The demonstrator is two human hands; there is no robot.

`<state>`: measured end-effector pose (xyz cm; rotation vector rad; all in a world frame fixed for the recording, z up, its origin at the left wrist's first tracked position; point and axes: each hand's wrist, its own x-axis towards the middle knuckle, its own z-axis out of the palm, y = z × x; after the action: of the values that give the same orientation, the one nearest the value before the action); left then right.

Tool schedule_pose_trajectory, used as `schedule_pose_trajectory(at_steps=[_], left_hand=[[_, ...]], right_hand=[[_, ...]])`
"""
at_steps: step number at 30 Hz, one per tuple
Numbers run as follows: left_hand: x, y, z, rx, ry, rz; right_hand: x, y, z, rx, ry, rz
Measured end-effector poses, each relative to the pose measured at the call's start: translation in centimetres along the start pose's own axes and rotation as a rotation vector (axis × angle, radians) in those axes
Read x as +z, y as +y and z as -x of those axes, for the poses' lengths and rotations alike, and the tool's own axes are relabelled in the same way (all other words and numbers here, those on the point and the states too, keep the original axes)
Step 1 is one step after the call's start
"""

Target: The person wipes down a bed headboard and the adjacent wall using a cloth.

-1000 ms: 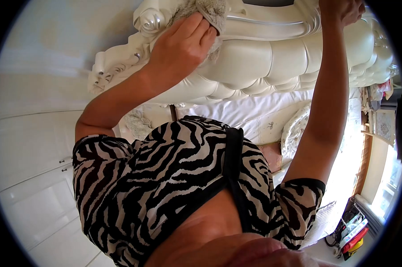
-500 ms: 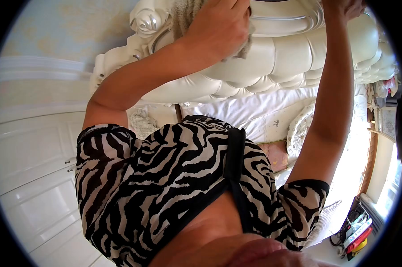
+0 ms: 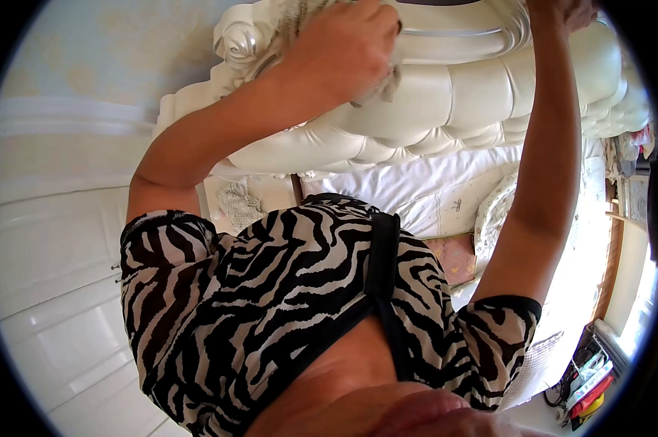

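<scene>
On cloth [image 3: 294, 16], left hand [image 3: 343, 52] curled

Daylight glared through the window [image 3: 644, 302] at right and glossed the headboard [image 3: 482, 91]; the left wall [image 3: 88, 58] was dimmer, the left hand [image 3: 347, 47] slightly blurred, the dark-rimmed edges bowed.

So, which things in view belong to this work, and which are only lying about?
In use:
- left hand
- grey cloth in it
- cream headboard
- right hand, at the headboard

Apparently lying about:
- crumpled patterned fabric
- red and yellow items, lower right
</scene>
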<state>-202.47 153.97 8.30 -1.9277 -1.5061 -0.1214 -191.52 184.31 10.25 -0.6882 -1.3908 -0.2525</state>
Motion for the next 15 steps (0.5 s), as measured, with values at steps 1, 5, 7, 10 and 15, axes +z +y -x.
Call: schedule_pose_trajectory(at_steps=[1, 5, 7, 10, 15], left_hand=[[0.5, 0.5, -0.7, 0.024, -0.007, -0.024], [0.8, 1.0, -1.9, 0.023, -0.218, -0.047], [0.2, 1.1, -1.1, -0.003, -0.204, -0.075], [-1.1, 1.2, 1.1, -0.092, -0.143, -0.142], [-3.2, 0.9, 3.6, -0.110, -0.227, -0.322]], right_hand=[[0.0, -0.1, 0.0, 0.004, -0.005, -0.002], [-0.4, -0.1, -0.2, 0.000, -0.023, 0.011], [-0.5, -0.2, -0.2, -0.006, -0.034, 0.007], [-0.6, -0.1, -0.3, -0.001, -0.038, 0.000], [-0.4, -0.1, -0.1, 0.001, -0.007, -0.023]])
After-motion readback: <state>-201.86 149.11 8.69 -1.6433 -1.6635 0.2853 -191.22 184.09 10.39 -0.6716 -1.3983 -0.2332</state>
